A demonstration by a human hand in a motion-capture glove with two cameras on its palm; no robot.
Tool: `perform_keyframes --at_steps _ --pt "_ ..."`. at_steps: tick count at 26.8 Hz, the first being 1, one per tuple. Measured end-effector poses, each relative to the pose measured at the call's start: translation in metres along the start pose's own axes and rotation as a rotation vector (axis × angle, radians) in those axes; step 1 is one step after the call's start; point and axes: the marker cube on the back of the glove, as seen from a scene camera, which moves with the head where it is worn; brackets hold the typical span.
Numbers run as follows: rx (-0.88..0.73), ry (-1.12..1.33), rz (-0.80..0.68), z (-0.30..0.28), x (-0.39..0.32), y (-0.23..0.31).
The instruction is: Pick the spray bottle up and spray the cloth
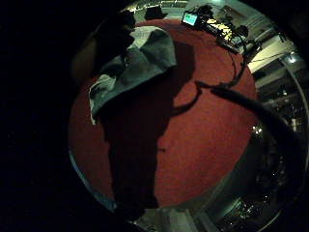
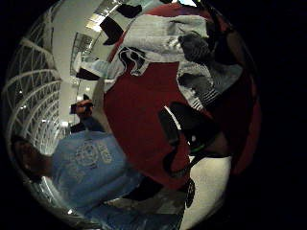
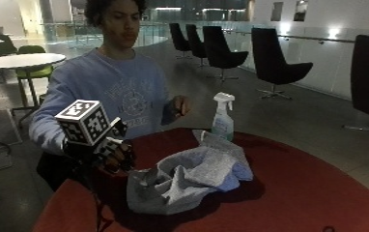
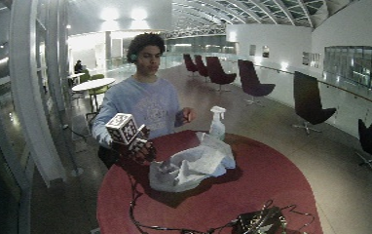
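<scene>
The spray bottle [image 3: 223,118] stands upright on the round red table [image 3: 300,193], its long axis vertical and its white trigger head at the top with the nozzle turned toward the person; the pale label on its body carries no writing that can be read. It sits just behind the grey cloth [image 3: 188,179], on the side nearer the person, and its base is hidden by the folds. The cloth lies in a crumpled heap on the table, one raised fold touching or nearly touching the bottle. The gloved right hand [image 3: 114,154] hangs above the table just beside the cloth, at the end away from the bottle; its fingers [image 3: 123,162] look loosely curled downward and hold nothing, though the glove is dark and they are hard to make out. The bare left hand [image 3: 180,105] is raised near the bottle's head, apart from it. The sweatshirt [image 3: 130,96] bears a pale printed crest whose lettering cannot be read. In the little-finger-side palm view the cloth [image 1: 133,65] lies on the table [image 1: 203,145] beside the hand's shadow; the bottle does not show there.
</scene>
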Motion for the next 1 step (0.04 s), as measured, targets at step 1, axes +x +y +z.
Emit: perform_keyframes --at_steps 1 --pt "0.001 0.0 0.003 0.0002 0.0011 0.0006"
